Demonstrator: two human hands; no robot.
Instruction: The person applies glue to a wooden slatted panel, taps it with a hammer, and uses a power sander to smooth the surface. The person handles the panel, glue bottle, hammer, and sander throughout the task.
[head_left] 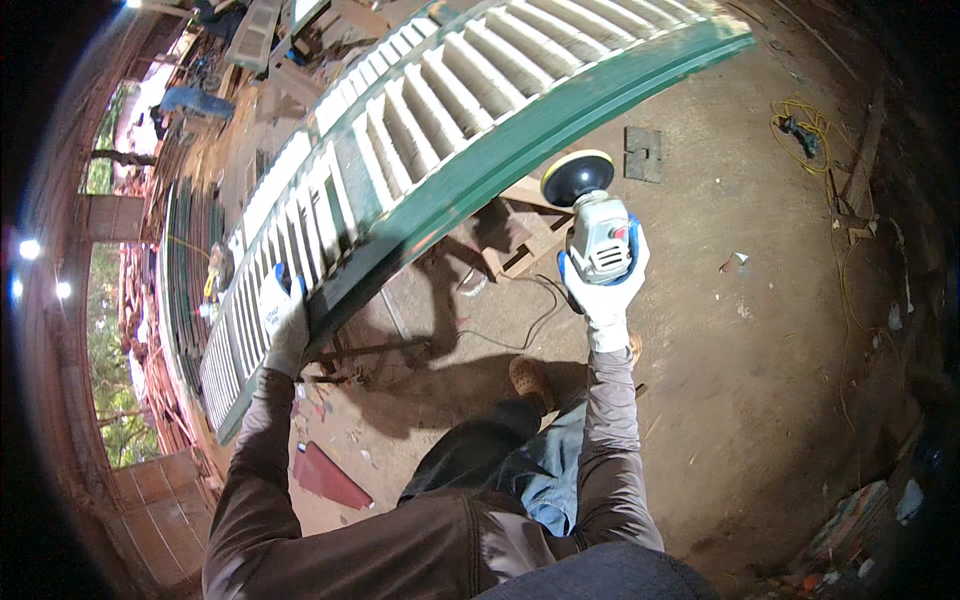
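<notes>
- A long green louvred shutter with pale slats runs slantwise from the lower left to the upper right, raised off the dirt floor on a support that is mostly hidden beneath it.
- The dirt floor carries a black cable below the shutter, a yellow coiled cord far to the upper right, and a red flat scrap near the person's left elbow.
- The angle grinder, grey-bodied with a round black pad rimmed in yellow, sits just beside the shutter's green lower rail; the pad looks to be at the rail's edge, though contact cannot be told.
- The right hand, in a white glove, has its fingers clenched around the grinder's body from below, the pad pointing away from them.
- The left hand, also gloved, grips the shutter's lower rail, its fingers curled over the edge among the slats.
</notes>
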